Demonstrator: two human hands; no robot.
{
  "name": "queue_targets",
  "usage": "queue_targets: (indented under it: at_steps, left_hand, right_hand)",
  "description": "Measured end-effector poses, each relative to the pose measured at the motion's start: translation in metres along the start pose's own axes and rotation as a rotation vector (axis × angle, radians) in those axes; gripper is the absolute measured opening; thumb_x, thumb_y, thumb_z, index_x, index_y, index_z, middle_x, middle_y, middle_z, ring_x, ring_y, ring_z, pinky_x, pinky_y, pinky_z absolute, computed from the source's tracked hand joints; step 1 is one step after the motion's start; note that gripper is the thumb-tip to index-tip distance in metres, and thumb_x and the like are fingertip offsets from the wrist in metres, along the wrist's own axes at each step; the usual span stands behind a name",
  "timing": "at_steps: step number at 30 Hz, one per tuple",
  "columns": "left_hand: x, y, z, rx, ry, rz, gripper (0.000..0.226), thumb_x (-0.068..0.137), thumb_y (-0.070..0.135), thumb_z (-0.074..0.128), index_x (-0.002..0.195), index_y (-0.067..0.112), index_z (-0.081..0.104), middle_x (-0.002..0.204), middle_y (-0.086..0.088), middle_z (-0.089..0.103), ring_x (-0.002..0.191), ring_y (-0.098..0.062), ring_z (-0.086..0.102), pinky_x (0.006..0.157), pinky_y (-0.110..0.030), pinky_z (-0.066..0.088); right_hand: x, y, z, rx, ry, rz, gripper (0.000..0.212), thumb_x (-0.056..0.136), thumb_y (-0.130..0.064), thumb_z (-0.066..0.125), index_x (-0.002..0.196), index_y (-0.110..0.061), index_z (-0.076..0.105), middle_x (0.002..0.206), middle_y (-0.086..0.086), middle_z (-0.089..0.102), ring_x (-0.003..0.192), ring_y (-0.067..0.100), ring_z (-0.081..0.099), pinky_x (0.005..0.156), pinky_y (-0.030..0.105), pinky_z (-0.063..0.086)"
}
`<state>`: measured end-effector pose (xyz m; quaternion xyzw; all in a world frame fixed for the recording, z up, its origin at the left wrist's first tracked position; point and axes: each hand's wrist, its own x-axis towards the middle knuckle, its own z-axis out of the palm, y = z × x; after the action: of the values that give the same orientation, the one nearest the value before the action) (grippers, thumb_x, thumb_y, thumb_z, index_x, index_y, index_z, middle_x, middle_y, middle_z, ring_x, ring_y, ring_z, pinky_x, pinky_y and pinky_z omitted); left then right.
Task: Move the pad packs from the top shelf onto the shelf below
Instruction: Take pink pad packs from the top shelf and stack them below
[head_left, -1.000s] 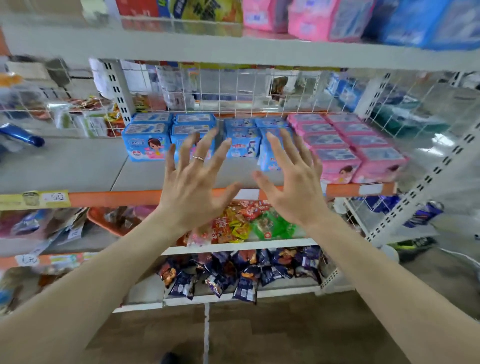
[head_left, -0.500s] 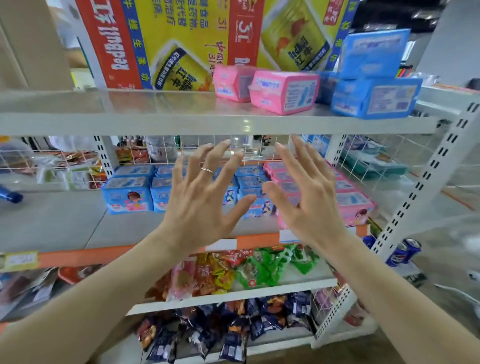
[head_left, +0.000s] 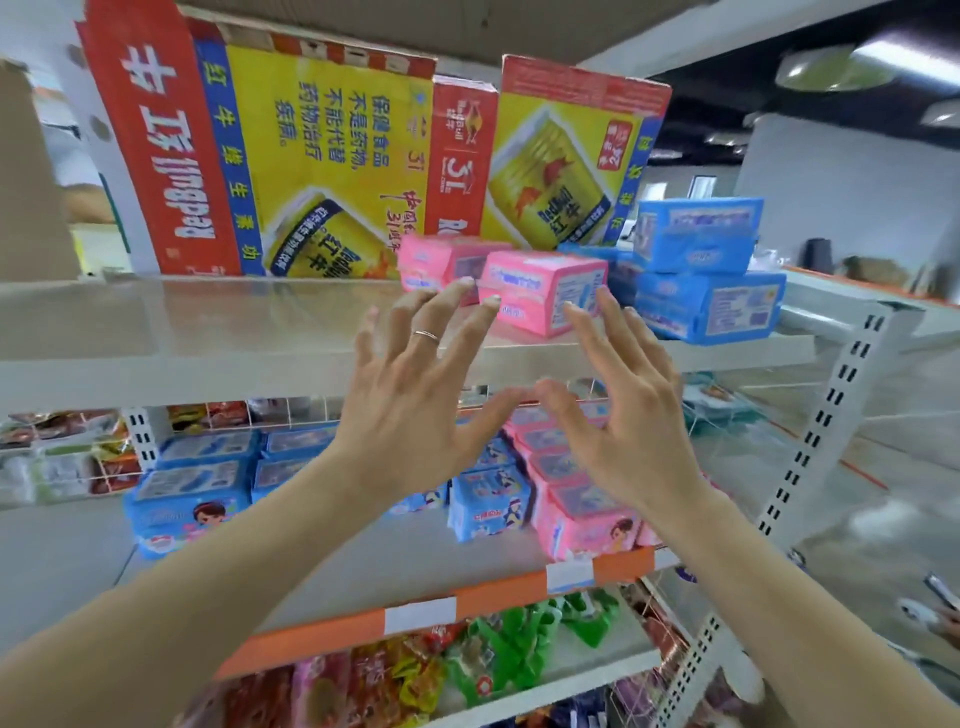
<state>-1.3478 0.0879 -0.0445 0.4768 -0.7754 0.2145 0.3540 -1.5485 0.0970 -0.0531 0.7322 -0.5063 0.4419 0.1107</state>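
Your left hand (head_left: 410, 410) and right hand (head_left: 623, 431) are spread, grip released. Nudge the pink pack (head_left: 540, 299) at twelve o'clock carelessly and it could slide off the top shelf (head_left: 208, 332).

Lighting: bright, even; round ceiling lamp (head_left: 831, 67) upper right. Glare: pale sheen on grey metal top shelf (head_left: 156, 332). Sharpness: slight motion blur throughout. Edges: wide-angle bending.

The left forearm (head_left: 208, 561) and right forearm (head_left: 789, 603) are bare right down to the near edge of view. The left hand (head_left: 410, 415) wears a thin, pale metal ring (head_left: 426, 335) on a middle finger. The right hand (head_left: 628, 436) is bare. The fingernails (head_left: 466, 282) are short, pale and plain.
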Motion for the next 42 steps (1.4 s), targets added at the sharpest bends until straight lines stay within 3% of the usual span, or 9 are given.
queue_targets:
  at_steps: [19,26,30,32,35,37,39,41,42]
  left_hand:
    - [0.073,0.009,0.061,-0.018,-0.027,-0.008,0.077,0.093,0.070,0.030,0.152,0.020,0.037,0.160,-0.006,0.032,0.141,-0.031,0.033,0.112,-0.059,0.026]
    - [0.118,0.015,0.083,0.014,-0.159,-0.254,0.086,0.088,0.080,0.033,0.156,0.029,0.022,0.159,-0.013,0.030,0.139,-0.037,0.037,0.107,-0.052,0.035]
    - [0.142,0.005,0.094,-0.240,-0.363,-0.485,0.105,0.078,0.088,0.043,0.158,0.029,0.011,0.151,-0.013,0.045,0.137,-0.033,0.045,0.110,-0.051,0.040]
    - [0.148,0.003,0.097,-0.327,-0.362,-0.501,0.107,0.077,0.083,0.055,0.158,0.026,0.014,0.147,-0.011,0.051,0.135,-0.029,0.047,0.111,-0.048,0.040]
    - [0.148,0.003,0.097,-0.392,-0.207,-0.491,0.089,0.080,0.064,0.071,0.150,0.024,0.035,0.126,0.001,0.063,0.112,-0.019,0.059,0.093,-0.033,0.045]
    - [0.144,0.000,0.091,-0.466,-0.118,-0.524,0.076,0.079,0.061,0.072,0.142,0.029,0.044,0.113,0.008,0.062,0.100,-0.015,0.060,0.088,-0.031,0.048]
    - [0.136,-0.004,0.080,-0.579,-0.067,-0.567,0.069,0.076,0.063,0.066,0.136,0.034,0.049,0.112,0.006,0.064,0.101,-0.018,0.065,0.091,-0.041,0.054]
    - [0.125,-0.007,0.065,-0.681,-0.012,-0.559,0.068,0.076,0.065,0.062,0.134,0.033,0.051,0.112,0.001,0.068,0.101,-0.019,0.068,0.089,-0.043,0.056]
    - [0.118,-0.007,0.055,-0.714,0.022,-0.540,0.068,0.076,0.067,0.061,0.134,0.033,0.053,0.111,0.001,0.070,0.099,-0.018,0.068,0.085,-0.039,0.056]
  right_hand:
    - [0.055,0.056,0.009,-0.075,0.045,0.050,0.076,0.089,-0.069,0.039,0.154,-0.029,0.034,0.163,0.004,0.027,0.150,0.030,0.024,0.116,0.060,0.025]
    - [0.099,0.092,0.020,0.024,-0.132,0.145,0.077,0.091,-0.070,0.042,0.157,-0.035,0.024,0.166,0.006,0.015,0.153,0.026,0.014,0.122,0.049,0.020]
    - [0.121,0.105,0.028,0.206,-0.225,0.238,0.077,0.094,-0.065,0.046,0.158,-0.033,0.017,0.166,0.010,0.014,0.153,0.024,0.012,0.119,0.044,0.021]
    - [0.129,0.110,0.032,0.258,-0.277,0.267,0.076,0.096,-0.063,0.045,0.158,-0.032,0.014,0.166,0.007,0.014,0.153,0.021,0.014,0.118,0.041,0.021]
    - [0.135,0.117,0.038,0.333,-0.323,0.267,0.074,0.097,-0.061,0.043,0.159,-0.031,0.013,0.167,0.001,0.016,0.152,0.017,0.016,0.120,0.039,0.018]
    - [0.134,0.117,0.040,0.400,-0.253,0.217,0.068,0.100,-0.056,0.043,0.158,-0.029,0.020,0.159,-0.002,0.035,0.144,0.011,0.033,0.119,0.036,0.029]
    - [0.128,0.113,0.037,0.496,-0.143,0.155,0.055,0.102,-0.050,0.043,0.152,-0.031,0.032,0.130,-0.016,0.059,0.116,-0.008,0.054,0.102,0.021,0.045]
    - [0.121,0.108,0.031,0.602,-0.072,0.133,0.053,0.103,-0.052,0.040,0.151,-0.032,0.033,0.105,-0.035,0.063,0.099,-0.021,0.056,0.084,0.005,0.045]
    - [0.119,0.104,0.028,0.678,-0.062,0.153,0.057,0.102,-0.055,0.038,0.153,-0.029,0.032,0.102,-0.038,0.063,0.100,-0.021,0.057,0.086,0.006,0.046]
